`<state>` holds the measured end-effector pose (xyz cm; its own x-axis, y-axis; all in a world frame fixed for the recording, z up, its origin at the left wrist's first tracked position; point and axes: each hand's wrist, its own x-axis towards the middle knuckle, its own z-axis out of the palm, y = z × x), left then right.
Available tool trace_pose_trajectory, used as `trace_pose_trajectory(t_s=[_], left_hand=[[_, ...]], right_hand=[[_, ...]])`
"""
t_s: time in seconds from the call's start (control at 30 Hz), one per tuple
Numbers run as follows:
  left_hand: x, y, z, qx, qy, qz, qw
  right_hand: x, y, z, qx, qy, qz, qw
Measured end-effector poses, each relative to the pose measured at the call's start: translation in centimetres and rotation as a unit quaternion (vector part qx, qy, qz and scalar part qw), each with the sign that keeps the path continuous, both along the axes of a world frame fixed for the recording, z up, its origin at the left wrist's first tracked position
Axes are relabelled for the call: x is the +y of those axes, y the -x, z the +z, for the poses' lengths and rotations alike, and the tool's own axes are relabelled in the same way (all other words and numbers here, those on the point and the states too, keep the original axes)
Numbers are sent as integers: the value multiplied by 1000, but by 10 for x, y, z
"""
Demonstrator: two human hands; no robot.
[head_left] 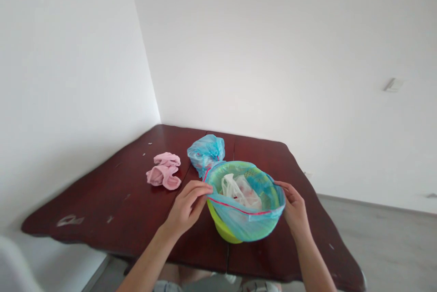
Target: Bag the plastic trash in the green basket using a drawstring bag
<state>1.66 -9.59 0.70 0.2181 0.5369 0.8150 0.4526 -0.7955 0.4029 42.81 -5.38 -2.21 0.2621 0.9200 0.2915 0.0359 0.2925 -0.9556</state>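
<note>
A yellow-green plastic basket [223, 228] stands near the front of the table, lined with a thin blue garbage bag [254, 226]. The bag's top is folded over the rim, and a red drawstring runs along its edge. Inside lie crumpled white plastic bags [239, 192]. My left hand [187, 203] pinches the bag's edge at the left side of the rim. At the right side, my right hand [293, 203] grips the bag's edge between thumb and fingers.
Behind the basket sits a tied, filled blue bag [206, 151]. A crumpled pink cloth [164, 172] lies to the left on the dark red wooden table [136, 219]. Small white scraps dot the tabletop. White walls [239, 55] meet at the table's far left corner.
</note>
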Motion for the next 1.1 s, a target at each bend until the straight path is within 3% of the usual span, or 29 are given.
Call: trace_pose_trajectory(t_s=[0.2,0.43,0.67,0.87,1.1], left_hand=[[5,7,17,-10,26,-43,999],[6,-3,33,-174,164,-45,970],[30,-10,17,-158,286,18,945],[54,-5,3,-195,408,-59,890],[77,2,6,-226,492,-70,838]], right_hand=[[-9,-3,15,-61,-37,-44,996],[-22,11,46,-68,-94,-75,990],[-5,23,41,-112,-84,-31,990],[-10,18,41,-127,-105,-17,986],[-9,17,53,-118,-109,9,987]])
